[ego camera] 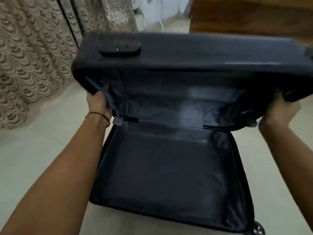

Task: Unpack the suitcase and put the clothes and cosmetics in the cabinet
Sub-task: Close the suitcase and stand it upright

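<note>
Suitcase [169, 175]: dark navy, soft-sided, somewhat blurred; it lies open on the pale floor [42, 150] at the centre of view, base toward 6 o'clock
Lid [186, 53]: tilted half up over the base, outer side facing 12 o'clock, with a handle [120, 48] at 11 o'clock on it
Left hand [99, 104]: fingers curled round the lid's rim at 9 o'clock; thin band [98, 114] on the wrist
Right hand [279, 111]: grasps the lid's rim at 3 o'clock
Inside: dark shiny lining in base and lid; short black straps [130, 119] along the hinge line
Wheel [258, 228]: at 5 o'clock, under the base corner
Around: patterned beige curtain [33, 56] at 10 o'clock; wood panel [254, 16] at 1 o'clock, beyond the lid
</note>
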